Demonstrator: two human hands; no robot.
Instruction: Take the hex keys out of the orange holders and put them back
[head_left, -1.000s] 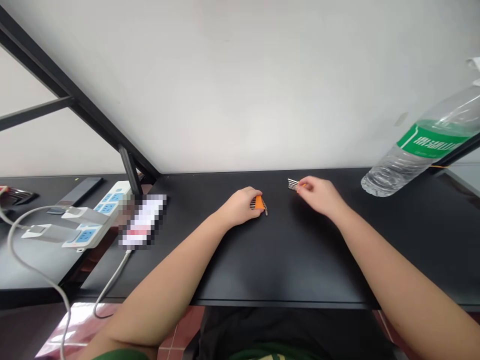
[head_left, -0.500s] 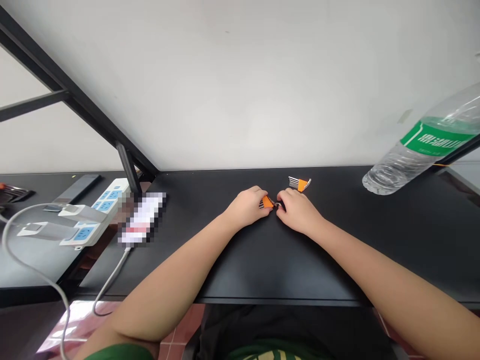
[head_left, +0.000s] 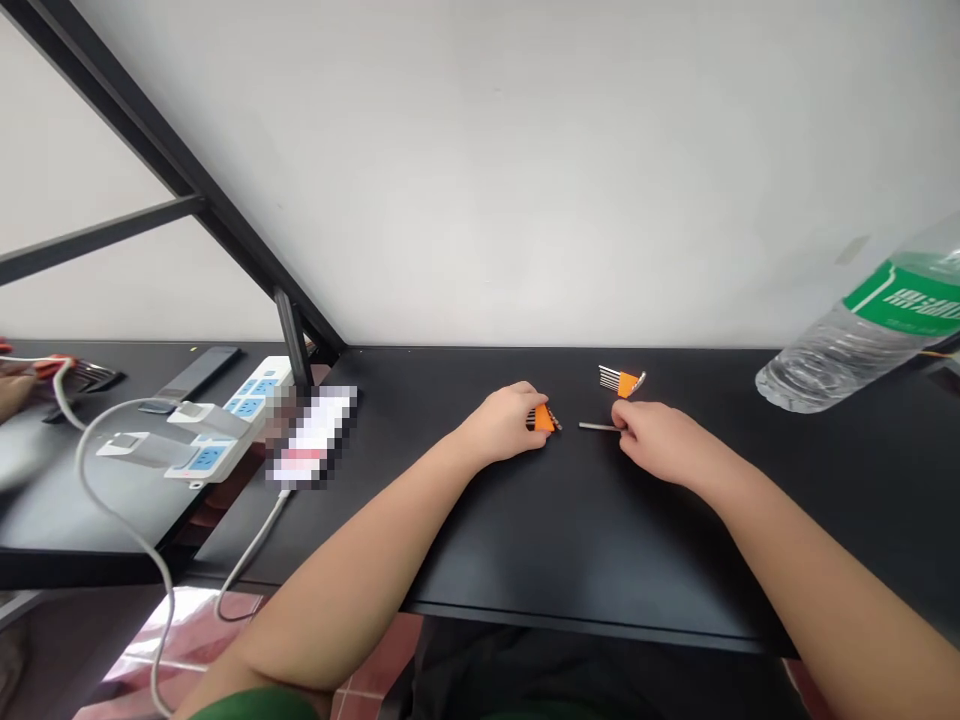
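Note:
My left hand [head_left: 504, 427] is closed around a hex key set [head_left: 544, 418] with an orange holder, low over the black desk. Thin metal rods show on both sides of the holder, and part of it is covered by my fingers. To the right, my right hand [head_left: 660, 440] pinches one loose hex key [head_left: 597, 427]. Its straight shaft points left toward the set, while its other end is hidden in my fist. A second orange hex key set [head_left: 622, 382] lies on the desk just beyond my right hand, its keys fanned to the left.
At left lie a blurred-out phone [head_left: 313, 435] on a cable, a white power strip [head_left: 247, 410] with chargers, and a dark phone [head_left: 191, 378]. Another person's hand [head_left: 13, 390] is at the far left edge. A large water bottle [head_left: 862, 325] stands at right against the wall side.
My right hand has moved right, away from my left hand, and a single hex key now shows apart from the set. Another person's hand has appeared at far left. The view has shifted slightly.

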